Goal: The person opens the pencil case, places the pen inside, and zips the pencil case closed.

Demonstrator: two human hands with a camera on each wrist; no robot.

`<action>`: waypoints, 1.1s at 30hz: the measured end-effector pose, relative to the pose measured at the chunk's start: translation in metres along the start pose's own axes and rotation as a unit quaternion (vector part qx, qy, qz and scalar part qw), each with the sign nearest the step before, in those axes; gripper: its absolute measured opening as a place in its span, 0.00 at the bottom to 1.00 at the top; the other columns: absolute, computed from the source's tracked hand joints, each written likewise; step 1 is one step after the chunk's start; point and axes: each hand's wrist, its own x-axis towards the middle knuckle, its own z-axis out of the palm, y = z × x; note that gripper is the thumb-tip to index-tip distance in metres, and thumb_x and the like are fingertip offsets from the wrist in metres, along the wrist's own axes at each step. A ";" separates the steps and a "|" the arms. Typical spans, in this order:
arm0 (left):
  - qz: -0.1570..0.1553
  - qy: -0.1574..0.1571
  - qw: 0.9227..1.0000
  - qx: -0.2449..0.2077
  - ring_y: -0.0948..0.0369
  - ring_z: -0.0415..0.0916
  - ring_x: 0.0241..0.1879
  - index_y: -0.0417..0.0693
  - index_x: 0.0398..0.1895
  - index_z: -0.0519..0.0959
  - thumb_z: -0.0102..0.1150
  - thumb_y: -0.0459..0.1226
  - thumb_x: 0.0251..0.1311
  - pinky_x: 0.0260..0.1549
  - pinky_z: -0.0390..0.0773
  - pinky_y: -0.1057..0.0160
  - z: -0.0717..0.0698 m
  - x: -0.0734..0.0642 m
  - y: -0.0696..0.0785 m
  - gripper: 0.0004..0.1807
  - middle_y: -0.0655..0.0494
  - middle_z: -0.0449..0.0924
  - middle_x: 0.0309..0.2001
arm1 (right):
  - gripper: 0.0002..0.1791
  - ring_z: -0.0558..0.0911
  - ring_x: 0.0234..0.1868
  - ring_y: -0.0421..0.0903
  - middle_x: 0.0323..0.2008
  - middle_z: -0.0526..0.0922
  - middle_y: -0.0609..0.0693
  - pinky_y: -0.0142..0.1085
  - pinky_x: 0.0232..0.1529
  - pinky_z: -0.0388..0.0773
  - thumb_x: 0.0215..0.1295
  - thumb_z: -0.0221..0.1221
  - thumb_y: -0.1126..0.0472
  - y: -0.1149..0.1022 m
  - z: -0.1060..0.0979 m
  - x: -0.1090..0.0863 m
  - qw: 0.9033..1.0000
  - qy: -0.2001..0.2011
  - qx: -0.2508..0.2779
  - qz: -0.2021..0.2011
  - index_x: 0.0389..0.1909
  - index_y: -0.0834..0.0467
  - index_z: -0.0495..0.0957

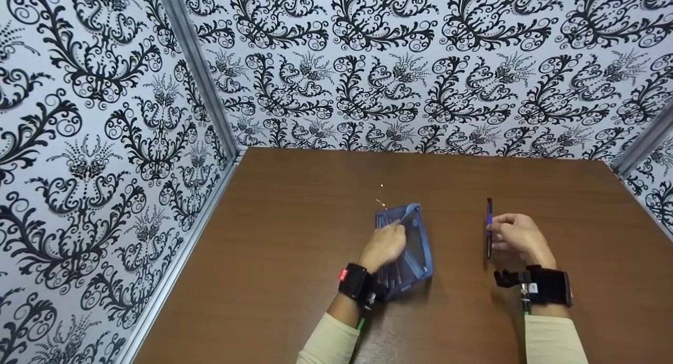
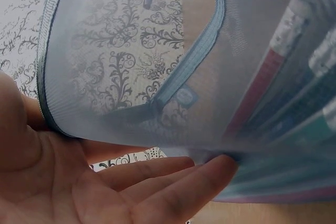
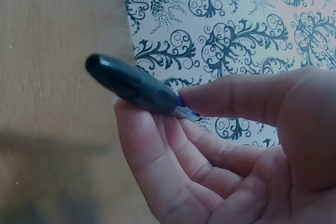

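Note:
My left hand (image 1: pixel 385 243) grips a blue see-through mesh pencil pouch (image 1: pixel 419 243) and holds it tilted over the table. In the left wrist view its fingers reach along the underside of the pouch, and the thumb is at its edge. Through the mesh, several pencil-like sticks with white ends (image 2: pixel 257 82) show beside the pale blue zipper (image 2: pixel 199 51). To the right of the pouch, my right hand (image 1: pixel 520 235) pinches a dark pen (image 1: pixel 489 209) with a purple-blue section between thumb and fingers. Its rounded dark end (image 3: pixel 121 80) points away from the palm in the right wrist view.
A brown wooden table (image 1: pixel 294 201) lies under both hands. White walls with a black scroll pattern (image 1: pixel 378 80) stand at the back and sides, with a grey metal post (image 1: pixel 197 69) in the left corner. Small bright specks (image 1: pixel 381 202) show beyond the pouch.

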 end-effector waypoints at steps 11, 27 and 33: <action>0.085 -0.004 0.991 0.103 0.46 0.71 0.65 0.36 0.36 0.79 0.29 0.35 0.70 0.65 0.69 0.55 -0.002 0.001 -0.002 0.23 0.43 0.75 0.64 | 0.27 0.84 0.37 0.39 0.49 0.78 0.58 0.35 0.42 0.84 0.70 0.55 0.62 -0.008 0.006 0.002 1.000 -0.008 0.015 -0.016 0.62 0.76 0.65; 0.039 0.005 0.997 0.060 0.46 0.69 0.67 0.34 0.53 0.80 0.29 0.39 0.72 0.64 0.71 0.55 0.001 0.003 0.000 0.27 0.47 0.74 0.66 | 0.23 0.84 0.34 0.40 0.43 0.81 0.56 0.34 0.40 0.85 0.71 0.54 0.64 -0.032 0.023 -0.007 0.998 -0.004 0.013 -0.057 0.59 0.76 0.67; 0.010 0.004 0.999 0.038 0.49 0.68 0.67 0.38 0.65 0.74 0.28 0.42 0.73 0.65 0.69 0.55 0.003 0.004 -0.001 0.29 0.50 0.72 0.67 | 0.23 0.86 0.33 0.41 0.42 0.85 0.56 0.35 0.39 0.85 0.70 0.55 0.64 -0.039 0.028 -0.010 0.997 -0.005 0.004 -0.073 0.59 0.76 0.68</action>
